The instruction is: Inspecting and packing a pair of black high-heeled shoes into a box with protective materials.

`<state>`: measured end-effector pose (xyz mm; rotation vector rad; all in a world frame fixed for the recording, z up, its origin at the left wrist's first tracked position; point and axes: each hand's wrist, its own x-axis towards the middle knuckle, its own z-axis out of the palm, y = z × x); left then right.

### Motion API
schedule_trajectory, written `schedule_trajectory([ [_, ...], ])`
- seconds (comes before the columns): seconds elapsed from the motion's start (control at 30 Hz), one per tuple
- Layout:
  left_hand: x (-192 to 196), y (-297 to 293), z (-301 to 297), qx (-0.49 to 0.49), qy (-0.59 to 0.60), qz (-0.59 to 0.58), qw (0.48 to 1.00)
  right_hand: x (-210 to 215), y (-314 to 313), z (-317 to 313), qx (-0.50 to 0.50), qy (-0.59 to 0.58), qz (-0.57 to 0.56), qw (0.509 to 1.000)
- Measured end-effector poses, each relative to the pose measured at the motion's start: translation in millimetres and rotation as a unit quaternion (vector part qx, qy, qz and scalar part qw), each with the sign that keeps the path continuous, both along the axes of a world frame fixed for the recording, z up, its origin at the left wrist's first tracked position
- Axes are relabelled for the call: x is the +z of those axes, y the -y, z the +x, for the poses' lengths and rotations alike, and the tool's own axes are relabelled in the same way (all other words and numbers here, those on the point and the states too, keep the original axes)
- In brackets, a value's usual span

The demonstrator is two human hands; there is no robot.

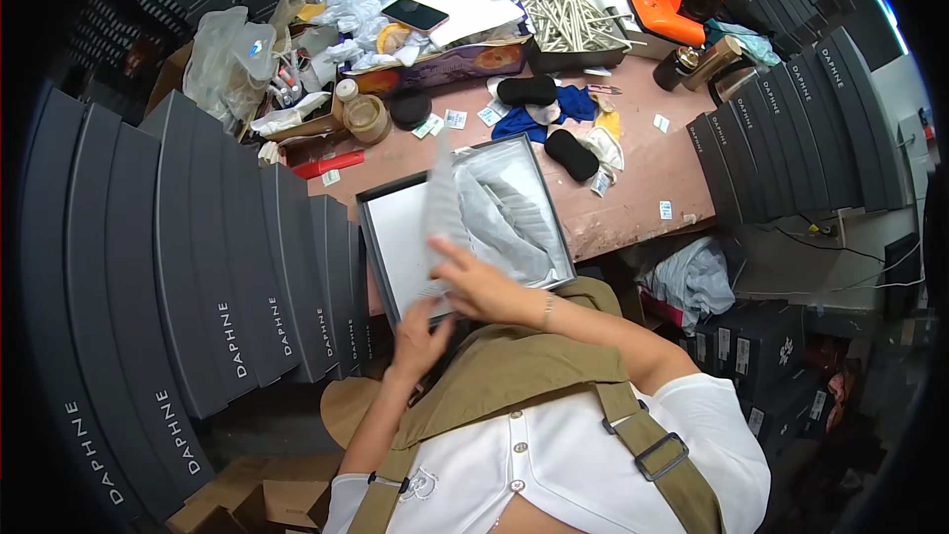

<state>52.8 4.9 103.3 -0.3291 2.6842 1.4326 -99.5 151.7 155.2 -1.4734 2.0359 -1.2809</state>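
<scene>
Two hands work over one open box (381, 237) on the tabletop (643, 178). The left hand (420, 341) has its grip closed on the lower edge of a sheet of white tissue paper (442, 208), thumb and fingers pinching it near the box's front wall. The sheet is thin, slightly see-through and creased, and it stands up out of the box in a tall, narrow fold. Just right of that grip, the right hand (484, 287) lies against the same sheet with fingers spread and partly curled over its edge, a loose hold rather than a firm pinch. A slim bracelet sits on that wrist. The box is rectangular, dark grey outside with a pale lining, and more crumpled tissue fills its right half beyond the right hand.

Left of the left hand stand rows of flat dark grey boxes (198, 267), matte and stiff, set on edge. Beyond the right hand, on the worn pink tabletop, lie two black oval pads (571, 154), a blue cloth (534, 119) and small white sachets (664, 210).
</scene>
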Motion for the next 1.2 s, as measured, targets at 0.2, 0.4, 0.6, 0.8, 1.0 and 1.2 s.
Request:
schedule_trajectory([
  [0.2,-25.2,-92.9,-31.4,-0.072,-0.067,0.268,0.958,4.0,36.3,21.0,0.223,0.190,0.058,0.954],
  [0.4,-22.5,-73.6,-77.4,0.027,-0.158,-0.009,0.987,8.7,-37.0,-29.5,-0.163,0.170,0.043,0.971],
  [0.6,-86.1,-48.9,-75.5,0.074,-0.056,0.086,0.992,36.7,-65.5,-10.4,-0.100,0.278,0.049,0.954],
  [0.8,-107.4,-50.6,-80.7,0.068,-0.004,-0.010,0.998,206.7,-24.8,4.7,0.240,0.105,-0.265,0.928],
  [1.0,-86.8,-53.4,-84.9,0.029,-0.032,0.006,0.999,274.6,-46.0,27.1,0.021,-0.189,-0.195,0.962],
  [1.2,-78.0,-47.5,-86.3,0.004,-0.019,-0.008,1.000,253.7,-24.2,79.5,-0.166,-0.226,-0.254,0.926],
])
